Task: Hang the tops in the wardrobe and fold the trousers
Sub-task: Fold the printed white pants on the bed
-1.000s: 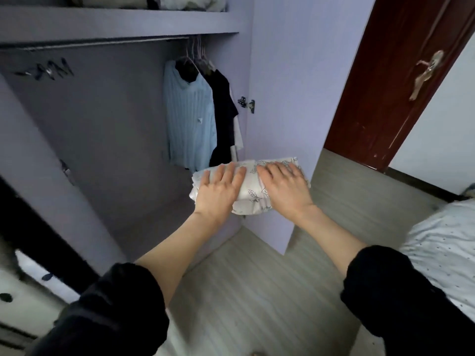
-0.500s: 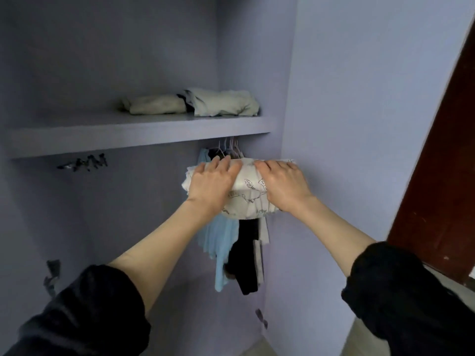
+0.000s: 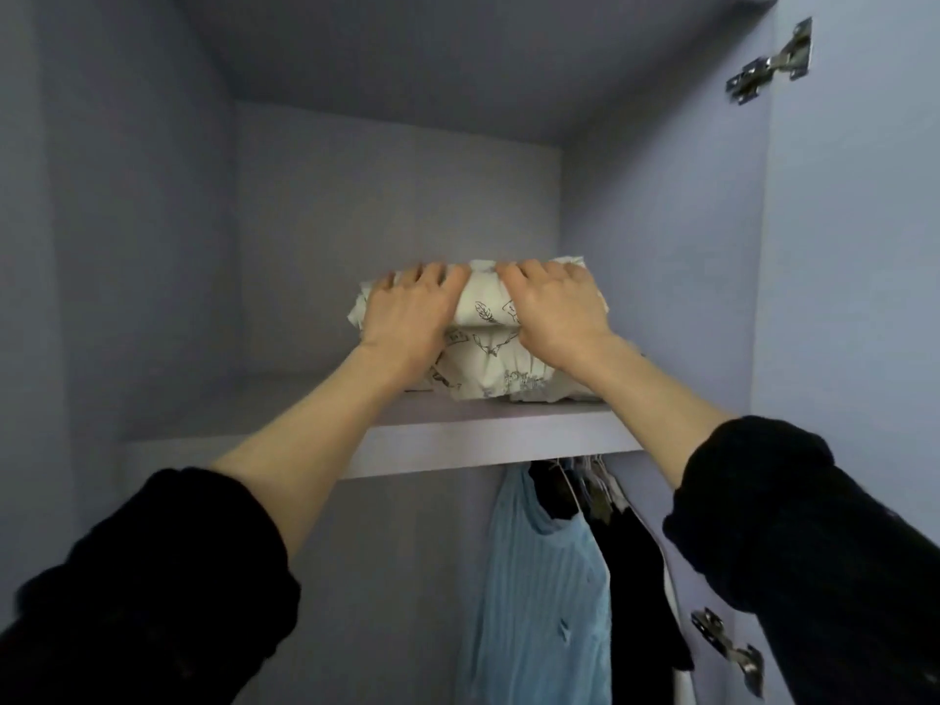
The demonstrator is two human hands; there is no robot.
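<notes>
A folded bundle of white trousers with a black leaf print (image 3: 486, 310) sits at the right end of the upper wardrobe shelf (image 3: 483, 437). My left hand (image 3: 407, 312) grips its left side, fingers bent over the far top edge. My right hand (image 3: 554, 307) grips the right side the same way. Whatever lies under or behind the bundle is hidden. Below the shelf a light blue ribbed top (image 3: 539, 592) and a black top (image 3: 636, 582) hang on hangers.
The open wardrobe door (image 3: 854, 297) stands at the right, with metal hinges at the top (image 3: 768, 68) and lower down (image 3: 727, 648). The wardrobe's right wall is close beside the bundle. Bare shelf stretches left of the bundle.
Both hands have lifted the folded trousers from waist height up onto the upper shelf. The folded clothes seen there earlier are now covered from view.
</notes>
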